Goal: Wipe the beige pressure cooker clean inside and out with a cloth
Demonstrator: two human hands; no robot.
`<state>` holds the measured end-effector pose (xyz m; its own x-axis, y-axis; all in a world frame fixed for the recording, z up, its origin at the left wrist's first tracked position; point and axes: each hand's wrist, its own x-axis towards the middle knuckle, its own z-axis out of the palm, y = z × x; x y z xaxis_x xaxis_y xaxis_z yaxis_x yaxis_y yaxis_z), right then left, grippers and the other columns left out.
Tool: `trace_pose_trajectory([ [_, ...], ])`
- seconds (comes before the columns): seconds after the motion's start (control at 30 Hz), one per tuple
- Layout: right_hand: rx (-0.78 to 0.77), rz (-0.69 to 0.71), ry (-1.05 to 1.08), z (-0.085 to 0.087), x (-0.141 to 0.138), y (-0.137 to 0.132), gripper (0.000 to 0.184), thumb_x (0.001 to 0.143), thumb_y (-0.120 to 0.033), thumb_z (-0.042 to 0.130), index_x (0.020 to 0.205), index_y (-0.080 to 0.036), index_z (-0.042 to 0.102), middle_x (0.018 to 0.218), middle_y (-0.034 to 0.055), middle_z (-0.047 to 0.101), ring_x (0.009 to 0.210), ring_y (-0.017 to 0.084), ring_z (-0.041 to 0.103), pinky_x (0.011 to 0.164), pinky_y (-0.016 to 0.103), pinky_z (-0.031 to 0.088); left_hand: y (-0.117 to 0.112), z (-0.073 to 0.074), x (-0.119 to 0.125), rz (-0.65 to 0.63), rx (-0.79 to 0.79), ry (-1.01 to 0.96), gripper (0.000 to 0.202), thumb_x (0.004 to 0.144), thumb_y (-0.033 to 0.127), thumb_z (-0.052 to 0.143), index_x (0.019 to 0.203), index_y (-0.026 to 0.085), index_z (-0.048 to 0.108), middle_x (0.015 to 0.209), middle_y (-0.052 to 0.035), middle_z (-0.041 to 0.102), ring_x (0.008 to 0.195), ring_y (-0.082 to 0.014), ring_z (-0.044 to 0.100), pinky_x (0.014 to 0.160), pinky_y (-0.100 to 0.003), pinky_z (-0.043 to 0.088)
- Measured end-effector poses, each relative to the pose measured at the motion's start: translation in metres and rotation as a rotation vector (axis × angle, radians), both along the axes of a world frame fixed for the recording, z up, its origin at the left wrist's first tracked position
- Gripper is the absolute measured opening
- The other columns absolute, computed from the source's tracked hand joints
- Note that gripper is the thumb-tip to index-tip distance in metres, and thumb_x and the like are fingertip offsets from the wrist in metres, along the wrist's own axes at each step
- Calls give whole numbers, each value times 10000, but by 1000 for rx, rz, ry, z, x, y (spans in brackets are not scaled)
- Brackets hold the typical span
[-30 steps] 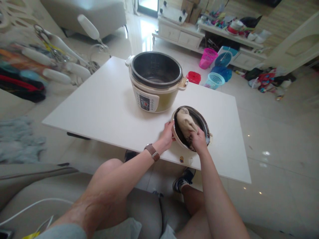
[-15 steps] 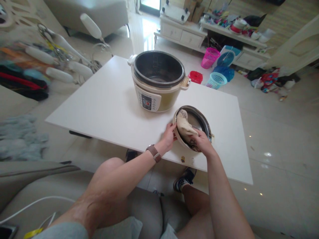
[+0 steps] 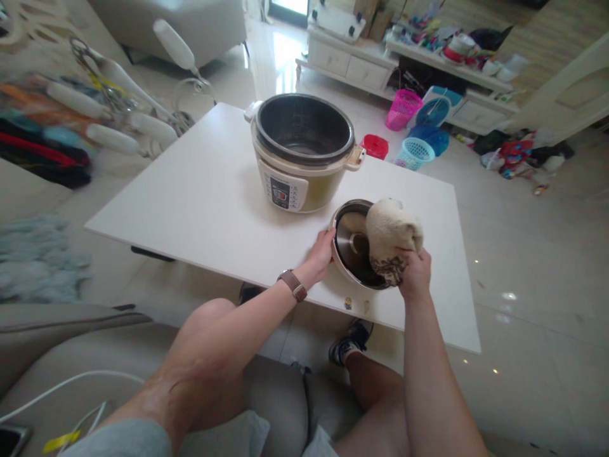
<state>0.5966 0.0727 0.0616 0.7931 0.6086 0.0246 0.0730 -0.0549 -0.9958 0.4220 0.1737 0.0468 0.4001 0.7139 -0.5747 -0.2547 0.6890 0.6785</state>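
White worktop (image 3: 190, 197): the largest thing before you, spread across the centre of the frame, its near edge running from the left down to the lower right. Cooker (image 3: 314, 193): stands upright on it, upper centre of the frame, open at the top, dark interior showing, control panel turned toward you. Lid (image 3: 351, 233): right of centre, just in front of the cooker and apart from it; inner side up, metal plate exposed at left, right part covered. Whether its underside touches the worktop cannot be told. Cloth (image 3: 392, 228): beige with dark print along its lower part, bunched, lying across the right side of the lid.

Your right hand (image 3: 416, 273): fingers closed on the gathered near end of the cloth, beyond the lid's right rim. Your left hand (image 3: 321, 257): fingers bent around the left rim of the lid, gripping it. Brown-strapped watch (image 3: 292, 285): on your left wrist, lower centre. Small sticker (image 3: 348, 303): on the worktop near its front edge, below the lid in the frame.
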Motion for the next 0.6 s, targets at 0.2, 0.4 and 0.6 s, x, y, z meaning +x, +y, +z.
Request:
trace_pose_trajectory([
  [0.2,-239,612,-93,9,-28,6,210,718,-307,664,868,-233,789,945,2,780,1030,270,672,1004,405,494,4,-2,1,21,-42,-32,269,909,498,638,984,240,637,899,-5,676,762,-154,601,615,-258,420],
  [0.4,-310,635,53,13,-19,1,252,663,-307,667,866,-228,794,906,10,775,974,267,686,924,388,534,11,-13,2,22,-42,-72,309,872,504,688,1005,227,650,908,-3,687,751,-145,607,599,-243,432],
  [0.6,-104,46,150,5,-5,-1,201,634,-337,676,792,-221,720,747,-24,703,765,196,644,708,304,526,12,-7,-1,-7,-34,-68,471,796,642,734,1001,231,631,756,-1,658,669,-155,604,573,-254,440],
])
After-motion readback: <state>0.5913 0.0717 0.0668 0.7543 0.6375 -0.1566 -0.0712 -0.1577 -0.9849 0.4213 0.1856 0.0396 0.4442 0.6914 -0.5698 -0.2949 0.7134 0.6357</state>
